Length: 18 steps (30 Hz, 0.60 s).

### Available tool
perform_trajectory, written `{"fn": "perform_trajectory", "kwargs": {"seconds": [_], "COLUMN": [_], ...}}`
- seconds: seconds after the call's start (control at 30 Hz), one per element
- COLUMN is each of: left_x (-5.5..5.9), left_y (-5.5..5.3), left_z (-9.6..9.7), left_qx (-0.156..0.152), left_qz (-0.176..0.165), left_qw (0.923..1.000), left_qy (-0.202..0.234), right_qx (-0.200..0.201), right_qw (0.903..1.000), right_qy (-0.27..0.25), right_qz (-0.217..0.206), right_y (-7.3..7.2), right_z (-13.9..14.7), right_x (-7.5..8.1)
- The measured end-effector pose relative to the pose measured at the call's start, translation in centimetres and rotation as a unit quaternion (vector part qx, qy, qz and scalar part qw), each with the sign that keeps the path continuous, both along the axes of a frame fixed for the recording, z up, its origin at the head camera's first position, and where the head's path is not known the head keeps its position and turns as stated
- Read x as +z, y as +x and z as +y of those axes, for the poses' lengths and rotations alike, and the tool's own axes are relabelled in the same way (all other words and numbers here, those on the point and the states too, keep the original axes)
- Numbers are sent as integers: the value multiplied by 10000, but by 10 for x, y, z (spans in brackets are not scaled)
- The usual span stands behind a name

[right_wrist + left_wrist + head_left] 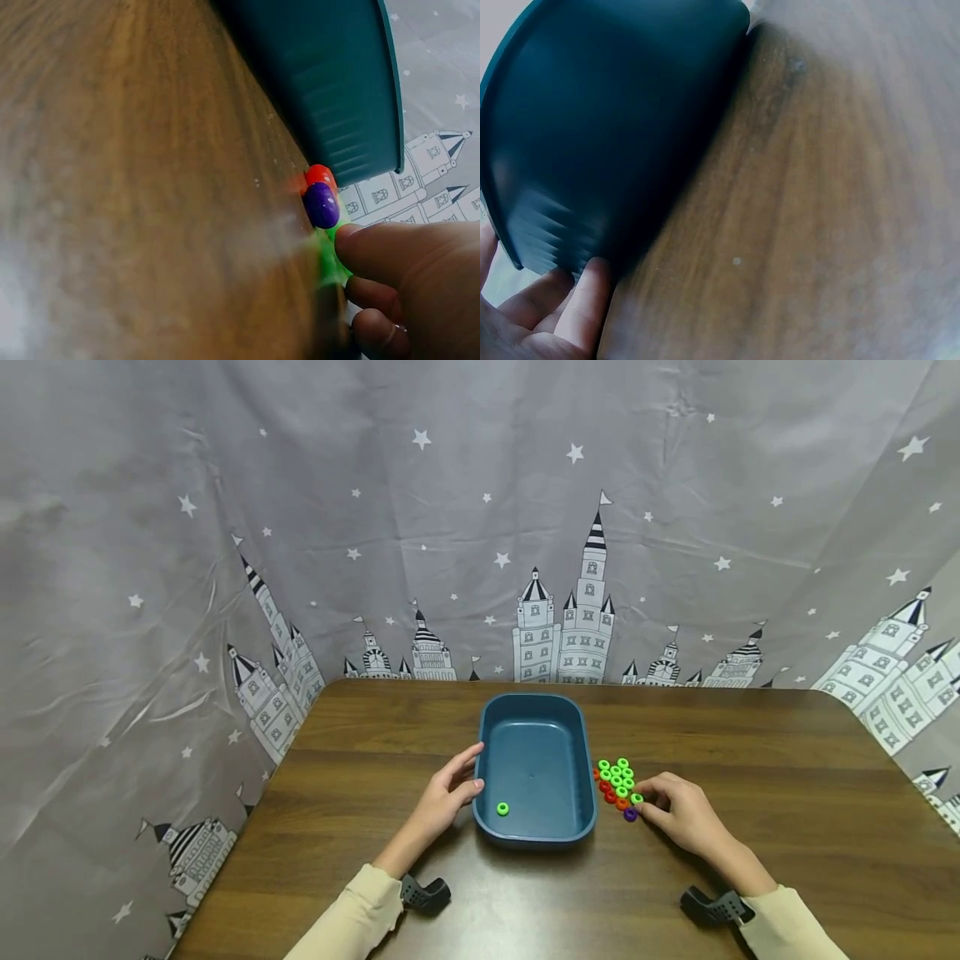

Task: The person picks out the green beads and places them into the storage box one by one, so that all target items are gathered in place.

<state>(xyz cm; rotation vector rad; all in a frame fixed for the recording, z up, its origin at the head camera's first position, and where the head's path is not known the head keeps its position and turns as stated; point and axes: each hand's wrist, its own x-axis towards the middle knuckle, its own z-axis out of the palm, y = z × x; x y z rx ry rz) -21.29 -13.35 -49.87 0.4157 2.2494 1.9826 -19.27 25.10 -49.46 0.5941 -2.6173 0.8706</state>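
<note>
- Just right of the blue bin (540,752), toward its closer end, a green ring (637,798) is sitting at the fingertips of the right hand (681,814); the thumb and forefinger are pinching it, while the other fingers are curling in beneath.
- Between that hand and the bin, a purple ring (630,814) is lying just beside the thumb, with an orange ring (622,804) resting next to it on the side toward the bin.
- Along the bin's right wall, red rings (611,796) are continuing that line away from the person.
- Right of the bin, beyond the pinched ring, more green rings (617,781) are clustering close together.
- Inside the bin, near its closer left corner, a lone green ring (502,809) is lying on the floor.
- Against the bin's left wall, the left hand (442,797) is resting with thumb and forefinger spreading apart; in the left wrist view, fingertips are touching the ridged outer side.
- Under the bin, a brown wooden table (375,760) is extending to either side.
- On the bin's closer side, cream sleeves (360,914) and dark wrist straps (424,895) are covering parts of both forearms.
- Beyond the bin, a grey curtain (450,410) is hanging, showing printed castles (592,610) and white stars (422,439).
</note>
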Motion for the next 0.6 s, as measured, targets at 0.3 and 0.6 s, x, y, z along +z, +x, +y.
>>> {"fn": "perform_trajectory", "kwargs": {"seconds": [0.3, 0.6], "left_x": [0, -2], "left_y": [0, 0], "left_z": [0, 1], "left_qx": [-50, 78], "left_qz": [10, 18], "left_qw": [10000, 10000], "left_qy": [59, -37], "right_qx": [-64, -183], "right_qw": [9995, 9988], "right_qy": [-10, 54], "right_qz": [-316, -446], "right_y": [-2, -10], "right_z": [1, -1], "right_x": [8, 19]}}
